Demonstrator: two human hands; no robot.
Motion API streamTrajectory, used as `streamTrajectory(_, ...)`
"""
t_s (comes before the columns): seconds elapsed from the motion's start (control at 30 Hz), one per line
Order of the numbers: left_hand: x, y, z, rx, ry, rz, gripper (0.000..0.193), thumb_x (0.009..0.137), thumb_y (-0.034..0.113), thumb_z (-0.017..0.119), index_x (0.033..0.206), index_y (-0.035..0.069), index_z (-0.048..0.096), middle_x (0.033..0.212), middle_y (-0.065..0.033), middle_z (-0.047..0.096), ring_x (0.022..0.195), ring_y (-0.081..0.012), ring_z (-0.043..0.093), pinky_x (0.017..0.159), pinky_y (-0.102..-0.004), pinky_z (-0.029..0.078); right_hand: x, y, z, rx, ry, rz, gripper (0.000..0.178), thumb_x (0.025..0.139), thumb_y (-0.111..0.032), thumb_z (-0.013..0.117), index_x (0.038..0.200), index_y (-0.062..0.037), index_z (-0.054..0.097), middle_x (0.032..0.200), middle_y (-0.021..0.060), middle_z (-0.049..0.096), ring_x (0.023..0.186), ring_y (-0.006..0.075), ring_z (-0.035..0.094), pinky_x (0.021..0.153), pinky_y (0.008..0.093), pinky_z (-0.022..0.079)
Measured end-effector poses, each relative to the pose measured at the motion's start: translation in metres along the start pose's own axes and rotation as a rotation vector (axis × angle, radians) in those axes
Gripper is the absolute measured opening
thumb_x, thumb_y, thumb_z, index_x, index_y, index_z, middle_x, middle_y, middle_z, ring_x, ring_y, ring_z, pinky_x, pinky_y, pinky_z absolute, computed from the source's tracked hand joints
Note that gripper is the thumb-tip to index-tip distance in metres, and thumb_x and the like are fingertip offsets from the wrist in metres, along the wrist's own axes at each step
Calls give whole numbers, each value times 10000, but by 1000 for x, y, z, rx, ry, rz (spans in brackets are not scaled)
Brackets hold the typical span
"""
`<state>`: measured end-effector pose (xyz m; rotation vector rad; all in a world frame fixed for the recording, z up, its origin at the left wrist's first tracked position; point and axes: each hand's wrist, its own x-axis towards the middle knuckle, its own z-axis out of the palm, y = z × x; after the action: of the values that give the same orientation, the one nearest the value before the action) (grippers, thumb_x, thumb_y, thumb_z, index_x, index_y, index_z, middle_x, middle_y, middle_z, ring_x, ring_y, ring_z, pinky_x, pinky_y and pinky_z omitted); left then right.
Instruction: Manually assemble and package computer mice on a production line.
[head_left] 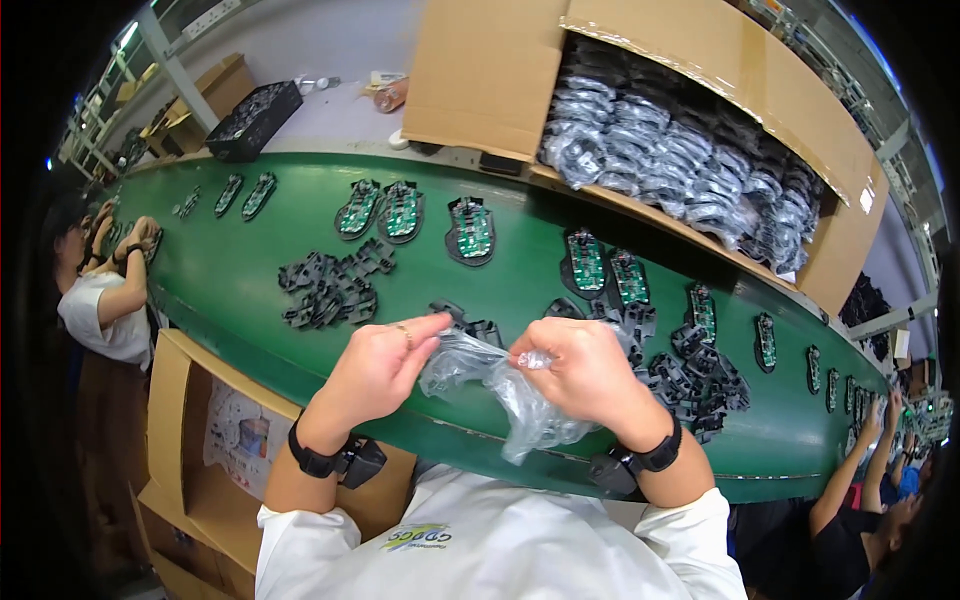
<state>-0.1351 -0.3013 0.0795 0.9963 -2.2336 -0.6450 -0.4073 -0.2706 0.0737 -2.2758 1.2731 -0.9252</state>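
A crumpled clear plastic bag [535, 410] hangs between my hands over the near edge of the green work surface. The right hand [585, 370] pinches its upper edge, fingers curled in. My left hand [385, 365] has thumb and forefinger closed at the bag's other side, where the film stretches toward the fingertips. Dark grey plastic parts [483, 332] lie just beyond the bag, partly covered by it. One heap of such parts [330, 285] sits beyond my left hand, another heap [700, 380] to the right of my right hand.
Black shells with green circuit boards [470, 230] stand in a row along the green belt [520, 215]. A large open carton [850, 235] at the far right holds stacked bagged pieces [660, 150]. An open cardboard box [170, 430] is at lower left. Other people work at both ends.
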Motion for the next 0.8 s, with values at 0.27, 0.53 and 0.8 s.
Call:
streamTrajectory(0.27, 2, 4, -5, 121, 222, 250, 102, 833, 19, 762, 928, 30, 796, 1051, -154, 778, 914, -296, 757, 832, -365, 594, 4, -7, -10, -170, -19, -67, 180, 716, -15, 735, 877, -97, 747, 887, 97, 725, 836, 303, 723, 702, 395, 587)
streamTrajectory(0.53, -4, -8, -3, 56, 365, 154, 196, 862, -56, 712, 1042, 7, 753, 1199, -183, 700, 1089, -303, 674, 954, -379, 526, 25, -16, 13, -276, 5, -29, 243, 654, -14, 712, 886, -86, 693, 877, 75, 690, 817, 291, 701, 678, 418, 573)
streamTrajectory(0.8, 16, -4, 6, 101, 585, 153, 347, 873, -67, 689, 1211, 14, 674, 1317, -179, 638, 1177, -298, 633, 1018, -372, 488, 38, -8, -17, 75, 243, -119, 163, 778, -20, 723, 940, -38, 734, 886, 113, 737, 820, 282, 728, 722, 340, 579)
